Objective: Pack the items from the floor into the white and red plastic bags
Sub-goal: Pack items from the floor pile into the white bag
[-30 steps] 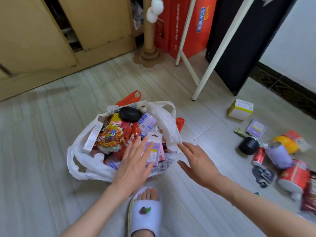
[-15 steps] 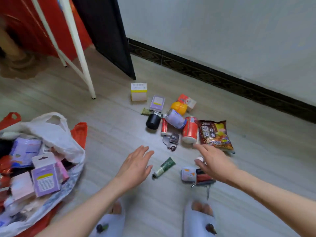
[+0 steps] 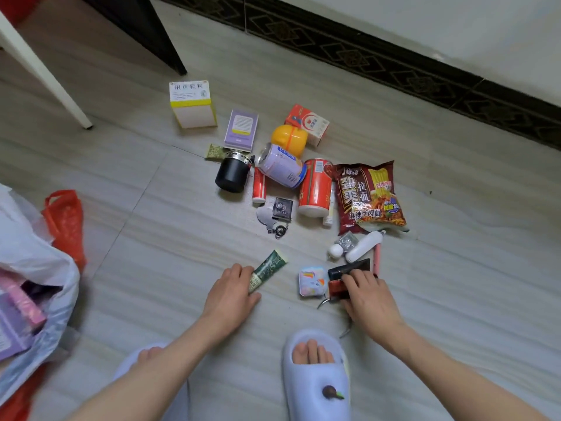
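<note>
So closest to the camera you've got two feet in pale slippers (image 3: pixel 317 378), and just past them both hands are down on the floor. The left hand (image 3: pixel 232 294) has its fingers curled onto the near end of a green tube (image 3: pixel 268 268), which sticks out up and to the right from under the fingertips. The right hand (image 3: pixel 368 294) is curled over a dark red and black flat thing (image 3: pixel 349 273), fingers on top of it; can't really tell what that item is. Right between the two hands, just left of the right one, sits a little pastel pouch (image 3: pixel 309 282) with a rainbow print.

Way off to the left of the left hand is the white plastic bag (image 3: pixel 39 259), already stuffed with purple and pink boxes, with the red plastic bag (image 3: pixel 65 220) poking out behind it.

Just beyond the right hand: a small white bottle (image 3: pixel 364 246) lying down. Further out, a noodle packet (image 3: pixel 370 196), a red cup (image 3: pixel 315 186) on its side touching a purple can (image 3: pixel 280 170), a black jar (image 3: pixel 232 174), and a keychain (image 3: pixel 277 212). Farthest back are an orange-yellow capsule (image 3: pixel 290 138), a purple box (image 3: pixel 241 129), a red and white carton (image 3: pixel 308 123) and a yellow and white box (image 3: pixel 192 103), near the wall.
</note>
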Demonstrator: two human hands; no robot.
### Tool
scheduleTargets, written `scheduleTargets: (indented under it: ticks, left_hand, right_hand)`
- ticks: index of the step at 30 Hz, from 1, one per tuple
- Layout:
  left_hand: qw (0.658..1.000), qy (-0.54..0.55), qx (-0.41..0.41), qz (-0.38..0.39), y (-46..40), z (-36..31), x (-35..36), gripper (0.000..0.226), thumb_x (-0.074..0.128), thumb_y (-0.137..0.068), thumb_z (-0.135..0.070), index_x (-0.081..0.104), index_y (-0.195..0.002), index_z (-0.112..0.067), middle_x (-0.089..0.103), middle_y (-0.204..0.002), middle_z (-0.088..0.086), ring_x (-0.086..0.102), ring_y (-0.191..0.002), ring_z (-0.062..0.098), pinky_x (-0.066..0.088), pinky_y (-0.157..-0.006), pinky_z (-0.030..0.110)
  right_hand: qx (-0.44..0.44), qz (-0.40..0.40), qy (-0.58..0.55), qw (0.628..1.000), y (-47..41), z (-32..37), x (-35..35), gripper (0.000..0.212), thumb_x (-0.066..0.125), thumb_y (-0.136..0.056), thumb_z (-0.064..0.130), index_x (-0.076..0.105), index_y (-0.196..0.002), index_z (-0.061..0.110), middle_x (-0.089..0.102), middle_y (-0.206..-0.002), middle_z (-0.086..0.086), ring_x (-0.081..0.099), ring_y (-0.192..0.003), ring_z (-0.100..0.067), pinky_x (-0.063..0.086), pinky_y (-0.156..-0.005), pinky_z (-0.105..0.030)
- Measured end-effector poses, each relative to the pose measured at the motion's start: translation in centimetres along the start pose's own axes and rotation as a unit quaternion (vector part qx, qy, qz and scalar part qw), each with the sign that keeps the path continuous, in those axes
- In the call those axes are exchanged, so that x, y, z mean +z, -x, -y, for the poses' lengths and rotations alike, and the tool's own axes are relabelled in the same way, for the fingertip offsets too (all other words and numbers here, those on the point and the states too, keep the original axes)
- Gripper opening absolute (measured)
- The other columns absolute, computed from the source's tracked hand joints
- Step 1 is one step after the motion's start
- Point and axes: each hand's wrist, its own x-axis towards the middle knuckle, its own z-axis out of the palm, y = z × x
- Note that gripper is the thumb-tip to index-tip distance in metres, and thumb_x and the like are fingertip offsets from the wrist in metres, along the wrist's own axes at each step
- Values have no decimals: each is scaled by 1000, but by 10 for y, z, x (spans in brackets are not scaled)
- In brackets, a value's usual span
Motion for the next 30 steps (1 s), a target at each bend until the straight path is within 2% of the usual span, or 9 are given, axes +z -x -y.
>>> scheduleTargets:
  ticks: [3,9,11,14,17,19,22,26,30]
  left_hand:
    - [1000,16,-3,-22,-6,1,1,34,53,-87,-27,50,-117,-11,51,-113,9,47,-107,28,39,-87,35]
    - [994,97,-15,-39,0,9,-5,28,55,-86,-22,56,-111,-10,51,-103,8,51,-100,26,37,-84,29]
    - [990,132,-23,-39,6,12,-10,28,58,-86,-23,58,-112,-12,50,-97,4,53,-97,24,36,-80,25]
    - [987,154,-20,-49,13,17,-19,28,59,-86,-21,59,-112,-13,46,-92,-1,52,-91,21,30,-72,19]
    - [982,168,-17,-81,22,25,-35,26,60,-85,-19,60,-111,-13,49,-92,-1,47,-83,14,27,-69,16]
    - [977,181,-28,-109,30,33,-49,26,63,-84,-19,62,-110,-13,51,-92,0,47,-82,13,26,-68,15]
    - [962,215,-60,-155,47,45,-69,25,66,-81,-17,65,-105,-13,53,-89,0,51,-82,17,28,-68,16]
    - [935,251,-116,-221,88,82,-89,25,69,-77,-11,66,-102,-12,54,-89,0,55,-82,18,33,-71,16]
    - [905,260,-181,-283,141,143,-99,29,69,-78,-10,65,-106,-7,61,-97,7,58,-93,23,38,-77,22]
  right_hand:
    - [-11,16,28,999,2,-3,7,50,87,-35,18,66,-81,16,60,-72,-1,59,-62,-24,45,-48,-33]
    - [25,66,-5,998,0,-10,10,50,89,-24,29,59,-62,16,57,-64,-1,58,-56,-22,42,-42,-30]
    - [12,70,-32,997,0,-13,6,41,88,-40,23,61,-68,11,61,-68,-7,62,-62,-30,46,-48,-35]
    - [8,47,-84,995,0,-12,-4,14,65,-79,15,62,-89,6,66,-88,-15,62,-87,-37,44,-71,-39]
    - [-3,9,-105,994,-2,1,-25,17,51,-90,21,57,-99,7,64,-95,-12,59,-92,-35,39,-68,-37]
    - [-12,11,-149,989,-9,19,-46,20,46,-93,26,53,-104,10,61,-102,-9,57,-97,-30,37,-67,-35]
    - [-39,35,-223,973,-24,56,-85,20,47,-93,29,51,-104,13,62,-100,-8,58,-92,-30,40,-68,-36]
    - [-146,62,-258,953,-45,128,-139,15,50,-92,28,53,-102,17,56,-87,2,52,-78,-21,33,-65,-29]
    - [-198,130,-276,932,-63,213,-178,10,53,-91,27,54,-91,18,59,-81,-1,55,-72,-19,43,-64,-30]
